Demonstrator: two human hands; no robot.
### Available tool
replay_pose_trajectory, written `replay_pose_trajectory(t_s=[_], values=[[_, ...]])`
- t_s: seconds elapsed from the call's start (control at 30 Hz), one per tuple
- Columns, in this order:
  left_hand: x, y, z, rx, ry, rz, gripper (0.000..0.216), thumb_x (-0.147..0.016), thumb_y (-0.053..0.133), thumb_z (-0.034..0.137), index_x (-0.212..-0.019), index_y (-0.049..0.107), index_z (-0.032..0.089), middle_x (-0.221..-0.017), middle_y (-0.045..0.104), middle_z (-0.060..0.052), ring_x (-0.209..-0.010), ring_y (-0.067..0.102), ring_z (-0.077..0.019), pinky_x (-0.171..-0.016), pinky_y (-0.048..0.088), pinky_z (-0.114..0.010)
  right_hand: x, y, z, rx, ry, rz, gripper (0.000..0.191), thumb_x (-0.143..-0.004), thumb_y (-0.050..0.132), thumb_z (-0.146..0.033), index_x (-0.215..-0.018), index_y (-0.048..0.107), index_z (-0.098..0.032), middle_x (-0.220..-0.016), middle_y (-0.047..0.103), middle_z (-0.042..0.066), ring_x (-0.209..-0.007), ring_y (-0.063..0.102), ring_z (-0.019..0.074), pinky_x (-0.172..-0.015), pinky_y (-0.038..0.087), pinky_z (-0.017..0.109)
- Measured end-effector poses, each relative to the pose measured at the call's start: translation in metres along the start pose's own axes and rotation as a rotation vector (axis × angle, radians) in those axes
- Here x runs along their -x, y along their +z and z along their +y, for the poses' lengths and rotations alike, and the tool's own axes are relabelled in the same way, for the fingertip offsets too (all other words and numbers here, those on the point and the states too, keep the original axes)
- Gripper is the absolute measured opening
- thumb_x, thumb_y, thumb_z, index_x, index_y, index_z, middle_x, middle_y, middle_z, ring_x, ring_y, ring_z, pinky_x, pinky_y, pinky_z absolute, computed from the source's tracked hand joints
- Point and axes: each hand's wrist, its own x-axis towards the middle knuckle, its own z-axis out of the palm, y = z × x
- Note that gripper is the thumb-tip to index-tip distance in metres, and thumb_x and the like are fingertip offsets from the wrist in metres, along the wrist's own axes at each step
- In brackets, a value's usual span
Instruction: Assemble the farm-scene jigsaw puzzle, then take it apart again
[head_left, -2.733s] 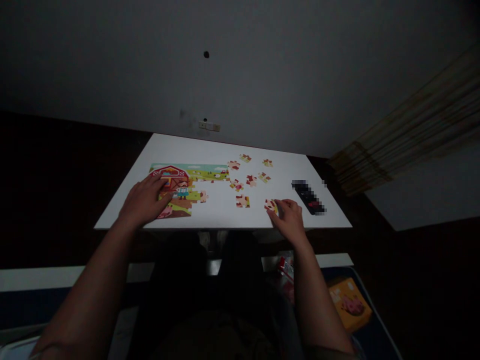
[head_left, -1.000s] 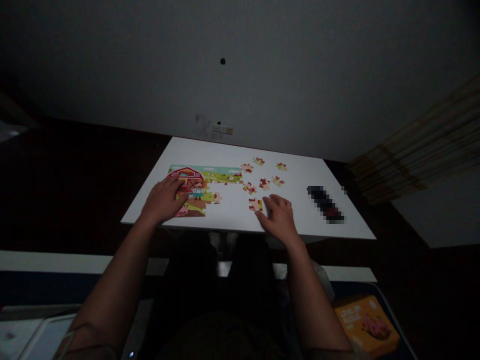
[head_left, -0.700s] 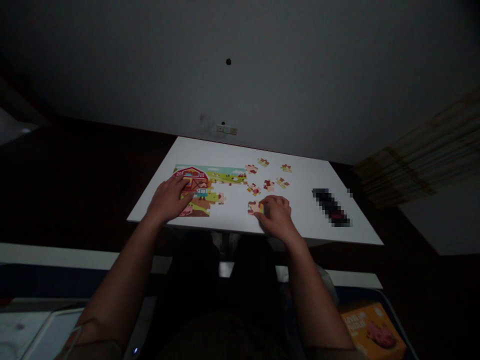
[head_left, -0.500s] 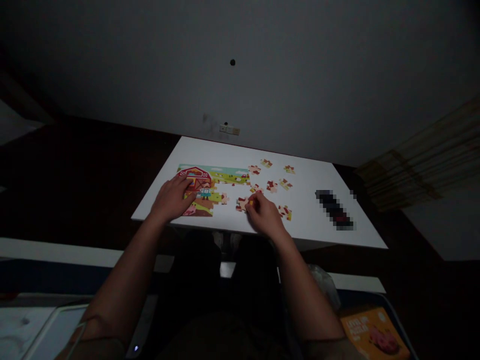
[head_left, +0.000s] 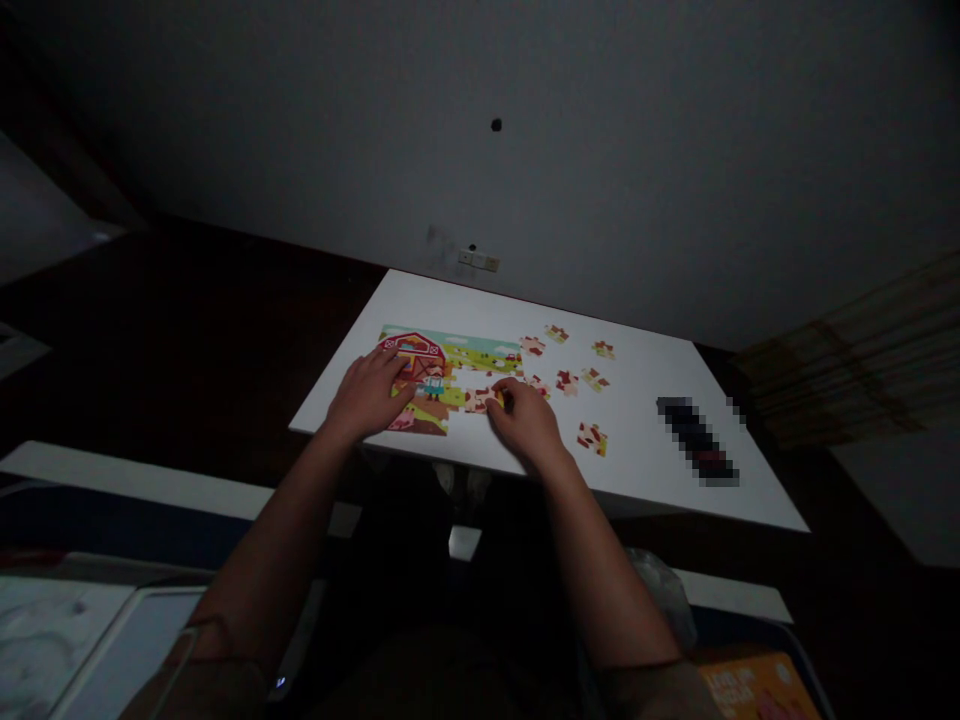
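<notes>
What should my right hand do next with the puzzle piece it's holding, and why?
I'd have your right hand gently press the brown-spotted piece down. It's pinched right at the edge of the joined puzzle, though I can't tell if it's locked in. Your left hand rests on the joined part, which may help steady it.

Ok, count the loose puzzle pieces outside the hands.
7, all right of the puzzle: three far pieces, three middle pieces, one near piece; the right hand may hide more.
</notes>
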Motion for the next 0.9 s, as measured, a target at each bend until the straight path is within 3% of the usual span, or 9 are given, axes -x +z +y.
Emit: replay_pose_trajectory(t_s=[0.2, 0.33, 0.43, 0.57, 0.7, 0.8, 0.9], values=[[0.000, 0.001, -0.001, 0.001, -0.002, 0.001, 0.057, -0.104, 0.057, 0.049, -0.156, 0.061, 0.028, -0.172, 0.050, -0.011, -0.161, 0.042, -0.0361, -0.130, 0.035, -0.058, 0.002, 0.013, 0.003, 0.023, -0.032, 0.080, 0.027, -0.100, 0.067, -0.040, -0.121, 0.077, -0.027, -0.119, 0.069, 0.014, -0.120, 0.063, 0.0357, -0.110, 0.052, 0.051], [-0.001, 0.002, -0.002, 0.010, -0.012, -0.007, 0.058, -0.104, 0.056, 0.051, -0.156, 0.061, 0.028, -0.173, 0.050, -0.010, -0.162, 0.041, -0.0360, -0.131, 0.034, -0.058, 0.010, 0.011, 0.007, -0.052, -0.035, 0.129, 0.032, -0.107, 0.053, -0.039, -0.124, 0.075, -0.024, -0.123, 0.071, 0.015, -0.123, 0.064, 0.0328, -0.113, 0.051, 0.047], [-0.002, 0.002, -0.002, 0.007, -0.013, -0.007, 0.059, -0.103, 0.056, 0.050, -0.157, 0.061, 0.024, -0.173, 0.050, -0.011, -0.161, 0.041, -0.0366, -0.132, 0.034, -0.057, 0.017, 0.000, 0.022, -0.076, 0.012, 0.231, 0.040, -0.108, 0.041, -0.030, -0.130, 0.072, -0.020, -0.128, 0.072, 0.017, -0.124, 0.063, 0.0323, -0.114, 0.050, 0.048], [-0.003, 0.003, -0.002, -0.011, 0.017, 0.015, 0.059, -0.103, 0.055, 0.048, -0.155, 0.062, 0.023, -0.171, 0.051, -0.012, -0.161, 0.042, -0.0363, -0.131, 0.037, -0.056, 0.017, -0.016, 0.056, 0.079, 0.133, 0.304, 0.047, -0.101, 0.044, -0.025, -0.138, 0.072, -0.015, -0.135, 0.070, 0.022, -0.131, 0.058, 0.0394, -0.116, 0.046, 0.057], [-0.004, 0.003, -0.003, -0.034, 0.025, 0.014, 0.059, -0.103, 0.054, 0.047, -0.155, 0.062, 0.022, -0.170, 0.053, -0.012, -0.160, 0.044, -0.0350, -0.130, 0.038, -0.054, 0.006, -0.025, 0.076, 0.213, 0.129, 0.262, 0.049, -0.101, 0.057, -0.037, -0.140, 0.073, -0.012, -0.144, 0.065, 0.024, -0.137, 0.053, 0.0430, -0.119, 0.041, 0.059], [-0.004, 0.003, -0.003, -0.040, 0.013, 0.019, 0.059, -0.104, 0.054, 0.050, -0.156, 0.062, 0.023, -0.171, 0.053, -0.011, -0.160, 0.044, -0.0349, -0.131, 0.038, -0.053, -0.003, -0.025, 0.075, 0.252, 0.114, 0.191, 0.048, -0.099, 0.065, -0.048, -0.135, 0.077, -0.018, -0.151, 0.061, 0.021, -0.140, 0.050, 0.0451, -0.118, 0.041, 0.060], [-0.004, 0.002, -0.003, -0.043, 0.014, 0.024, 0.058, -0.104, 0.053, 0.050, -0.155, 0.063, 0.024, -0.171, 0.052, -0.011, -0.161, 0.044, -0.0347, -0.131, 0.038, -0.053, -0.007, -0.024, 0.070, 0.258, 0.128, 0.145, 0.044, -0.099, 0.066, -0.048, -0.131, 0.081, -0.020, -0.151, 0.061, 0.020, -0.140, 0.049, 0.0458, -0.118, 0.040, 0.059]])
